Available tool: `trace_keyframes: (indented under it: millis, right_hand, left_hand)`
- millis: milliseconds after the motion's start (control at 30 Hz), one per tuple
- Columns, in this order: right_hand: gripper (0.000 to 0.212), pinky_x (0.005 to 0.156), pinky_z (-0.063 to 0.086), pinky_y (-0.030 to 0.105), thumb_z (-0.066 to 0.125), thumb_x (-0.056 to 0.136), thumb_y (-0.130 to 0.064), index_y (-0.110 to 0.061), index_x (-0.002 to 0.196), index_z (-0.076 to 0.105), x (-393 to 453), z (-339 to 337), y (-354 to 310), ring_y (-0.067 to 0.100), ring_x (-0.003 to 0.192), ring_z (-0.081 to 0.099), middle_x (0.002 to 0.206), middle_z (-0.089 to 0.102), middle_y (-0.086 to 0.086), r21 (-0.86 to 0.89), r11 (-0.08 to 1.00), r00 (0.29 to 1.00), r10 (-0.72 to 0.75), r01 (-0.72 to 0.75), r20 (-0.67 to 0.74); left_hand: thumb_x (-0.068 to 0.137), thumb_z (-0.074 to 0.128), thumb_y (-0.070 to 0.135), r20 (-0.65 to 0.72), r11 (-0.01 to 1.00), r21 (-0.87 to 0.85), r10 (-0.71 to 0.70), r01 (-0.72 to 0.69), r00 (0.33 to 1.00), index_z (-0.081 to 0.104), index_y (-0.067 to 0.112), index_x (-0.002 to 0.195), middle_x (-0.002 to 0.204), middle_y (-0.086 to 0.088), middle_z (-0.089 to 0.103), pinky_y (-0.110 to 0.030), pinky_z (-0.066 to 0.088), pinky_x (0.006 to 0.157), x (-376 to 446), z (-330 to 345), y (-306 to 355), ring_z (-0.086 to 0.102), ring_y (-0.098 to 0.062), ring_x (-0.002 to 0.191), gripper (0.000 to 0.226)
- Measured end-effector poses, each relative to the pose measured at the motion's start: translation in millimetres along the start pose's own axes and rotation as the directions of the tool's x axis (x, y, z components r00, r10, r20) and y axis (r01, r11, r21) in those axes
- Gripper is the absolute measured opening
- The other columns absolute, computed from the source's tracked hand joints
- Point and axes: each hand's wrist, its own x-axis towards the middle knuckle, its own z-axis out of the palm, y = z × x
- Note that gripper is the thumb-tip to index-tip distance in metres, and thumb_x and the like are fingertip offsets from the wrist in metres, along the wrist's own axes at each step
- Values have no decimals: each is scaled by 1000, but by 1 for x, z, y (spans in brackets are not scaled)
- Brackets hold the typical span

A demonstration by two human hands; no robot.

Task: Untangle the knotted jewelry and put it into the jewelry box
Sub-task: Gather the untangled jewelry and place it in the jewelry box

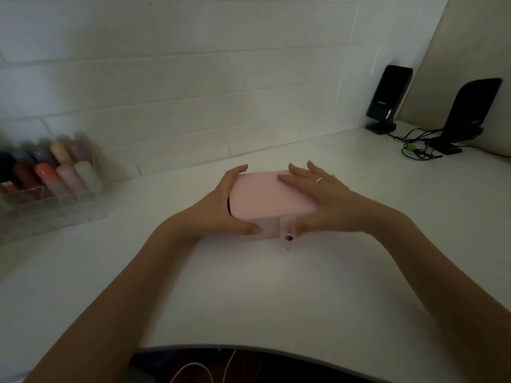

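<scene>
Head view: both hands, left point(221, 205) and right point(326, 205), clasp the closed pink jewelry box point(272, 197) with curled fingers point(293, 182) at bench point(249, 294) centre, twelve o'clock of the person.

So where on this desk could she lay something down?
The bare white table between the pink jewelry box and the near edge is widest. Also free: between the box and the clear organizer. The far right corner, with speakers and cables, is crowded.

Jewelry box point(272, 197) interior hidden; organizer point(52, 186) blurred.
</scene>
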Motion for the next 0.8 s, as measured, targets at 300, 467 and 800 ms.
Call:
trace_keyframes:
  millis: [300,467,800]
  right_hand:
    - [107,119,6,39,77,64,-58,-41,150,15,-3,13,-11,13,146,-15,160,2,-15,-14,1000,997,-19,17,-81]
    - [100,117,21,45,70,73,-59,-39,151,11,-6,16,-16,15,147,-13,161,1,-13,-123,992,995,-3,-9,-102]
    - [105,107,18,21,80,64,-40,-56,141,10,-9,9,5,-2,142,-1,159,-5,-13,402,912,960,33,84,-277]
  left_hand:
    - [32,82,46,31,1000,-18,-19,19,999,9,32,146,123,27,31,3,36,77,0,1,-1,38,14,110,136]
    - [32,81,47,21,1000,0,-16,16,1000,12,32,143,125,18,34,-1,38,80,3,0,-3,43,6,110,132]
    - [38,82,43,-48,999,22,-34,35,998,11,31,148,135,12,31,2,32,82,-1,-1,-3,38,-5,120,131]
